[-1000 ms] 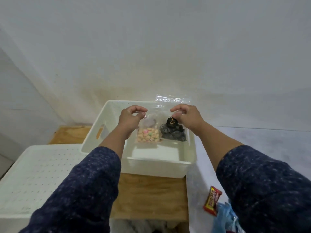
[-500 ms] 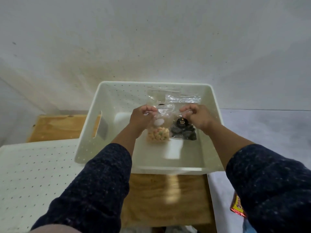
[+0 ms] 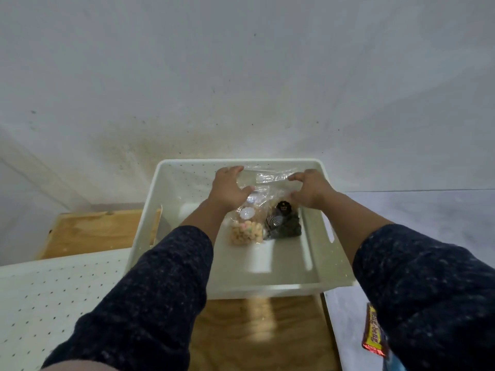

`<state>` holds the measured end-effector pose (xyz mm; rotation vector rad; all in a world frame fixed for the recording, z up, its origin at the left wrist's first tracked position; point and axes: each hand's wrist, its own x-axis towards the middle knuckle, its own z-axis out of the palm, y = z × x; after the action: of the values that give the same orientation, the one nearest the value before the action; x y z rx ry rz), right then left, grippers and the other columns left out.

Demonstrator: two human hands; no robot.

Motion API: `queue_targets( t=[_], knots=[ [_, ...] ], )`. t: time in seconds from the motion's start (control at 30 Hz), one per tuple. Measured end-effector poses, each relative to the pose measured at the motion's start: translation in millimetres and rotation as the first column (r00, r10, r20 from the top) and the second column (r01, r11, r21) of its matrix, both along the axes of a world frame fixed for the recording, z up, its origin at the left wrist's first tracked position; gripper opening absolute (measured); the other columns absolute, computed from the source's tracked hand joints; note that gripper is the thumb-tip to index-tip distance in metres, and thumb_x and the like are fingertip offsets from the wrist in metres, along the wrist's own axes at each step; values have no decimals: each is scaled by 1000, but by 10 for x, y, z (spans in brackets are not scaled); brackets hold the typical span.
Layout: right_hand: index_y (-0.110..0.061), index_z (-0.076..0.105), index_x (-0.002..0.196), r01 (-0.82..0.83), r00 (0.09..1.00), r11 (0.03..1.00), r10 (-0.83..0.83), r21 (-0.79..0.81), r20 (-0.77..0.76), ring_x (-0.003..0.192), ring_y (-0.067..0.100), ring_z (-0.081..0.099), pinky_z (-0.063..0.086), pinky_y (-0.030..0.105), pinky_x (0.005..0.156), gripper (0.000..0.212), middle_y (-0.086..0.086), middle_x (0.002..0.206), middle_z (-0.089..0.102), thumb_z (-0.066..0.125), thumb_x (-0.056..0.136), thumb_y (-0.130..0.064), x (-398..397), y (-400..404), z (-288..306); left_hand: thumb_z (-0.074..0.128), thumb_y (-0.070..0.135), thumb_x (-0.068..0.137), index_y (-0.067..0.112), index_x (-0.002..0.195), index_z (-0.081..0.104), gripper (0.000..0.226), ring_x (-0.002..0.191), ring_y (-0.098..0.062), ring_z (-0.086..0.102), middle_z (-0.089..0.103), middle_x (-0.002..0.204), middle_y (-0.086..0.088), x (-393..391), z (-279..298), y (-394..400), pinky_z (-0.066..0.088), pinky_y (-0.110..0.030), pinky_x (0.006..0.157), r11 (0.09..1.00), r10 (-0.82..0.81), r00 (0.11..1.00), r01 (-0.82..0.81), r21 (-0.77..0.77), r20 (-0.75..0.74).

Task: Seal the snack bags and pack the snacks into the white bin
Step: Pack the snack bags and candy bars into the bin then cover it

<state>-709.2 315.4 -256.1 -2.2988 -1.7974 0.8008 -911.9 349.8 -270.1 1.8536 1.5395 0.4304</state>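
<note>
Two clear snack bags lie side by side on the floor of the white bin [image 3: 316, 283], toward its far wall: the bag of pale puffs [image 3: 245, 231] on the left and the bag of dark candies [image 3: 282, 224] on the right. The left hand [image 3: 227, 190] and the right hand [image 3: 308, 188] reach in over the bags' tops with fingers curled down onto the plastic, but I cannot tell if they pinch it. A red candy bar [image 3: 373, 330] lies outside the bin, near and to the right.

Bare bin floor [image 3: 267, 261] near the snack bags [image 3: 265, 226]; walls all round.
</note>
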Motion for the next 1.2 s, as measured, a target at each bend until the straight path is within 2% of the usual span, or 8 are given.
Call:
queue_targets(
  t=[0.07, 0.17, 0.3, 0.53, 0.77, 0.93, 1.2],
  knots=[
    [-26, 42, 141, -56, 997, 998, 57, -24, 60, 142, 25, 26, 29, 35, 113, 55, 7, 156, 17, 59, 89, -25, -8, -34, 164, 58, 46, 88, 27, 148, 22, 73, 145, -29, 12, 12, 157, -11, 39, 174, 13, 18, -53, 115, 996, -81, 977, 73, -45, -197],
    [-35, 34, 143, -130, 965, 990, 141, -62, 221, 147, 23, 8, 18, 46, 116, 57, 2, 159, 14, 53, 90, -44, -24, -133, 449, 44, 57, 91, 34, 150, 9, 72, 146, -31, -9, -11, 159, -6, 146, 517, -53, 7, -66, 112, 970, -243, 838, 216, -112, -489],
    [-40, 25, 146, -113, 935, 989, 138, -92, 326, 148, 25, -8, 6, 55, 115, 64, -2, 161, 4, 47, 89, -59, 49, -340, 849, 35, 64, 90, 38, 150, 2, 72, 144, -30, -20, -21, 157, -5, 298, 927, -162, 0, -70, 109, 944, -309, 742, 315, -97, -595],
    [-44, 18, 146, 20, 948, 1000, -27, 24, 318, 148, 26, -6, 9, 56, 115, 75, -1, 161, 2, 54, 83, -63, 502, -876, 1298, 32, 68, 89, 38, 149, -2, 76, 145, -29, -19, -21, 157, -4, 735, 1432, -438, 7, -69, 109, 924, -318, 753, 382, -11, -576],
    [-43, 19, 146, 140, 930, 984, -168, 108, 326, 147, 26, -1, 13, 54, 115, 74, 0, 160, 4, 55, 83, -59, 1264, -1739, 1457, 36, 67, 88, 37, 149, -3, 79, 145, -30, -17, -18, 158, -6, 1578, 1558, -964, 11, -63, 113, 894, -364, 788, 445, 50, -497],
    [-43, 19, 146, 222, 917, 970, -241, 95, 318, 147, 25, 0, 12, 54, 115, 74, 0, 159, 4, 55, 84, -58, 1979, -2485, 1419, 37, 67, 88, 38, 149, -4, 79, 145, -29, -17, -17, 158, -5, 2364, 1505, -1587, 10, -62, 113, 860, -440, 773, 510, 35, -457],
    [-42, 17, 147, 322, 897, 946, -320, 47, 304, 146, 28, 1, 12, 55, 114, 77, 3, 160, 3, 57, 83, -57, 3181, -3551, 1098, 38, 66, 88, 37, 149, -4, 80, 146, -29, -14, -16, 159, -5, 3646, 1135, -2517, 11, -62, 113, 793, -551, 701, 609, -22, -453]
  ],
)
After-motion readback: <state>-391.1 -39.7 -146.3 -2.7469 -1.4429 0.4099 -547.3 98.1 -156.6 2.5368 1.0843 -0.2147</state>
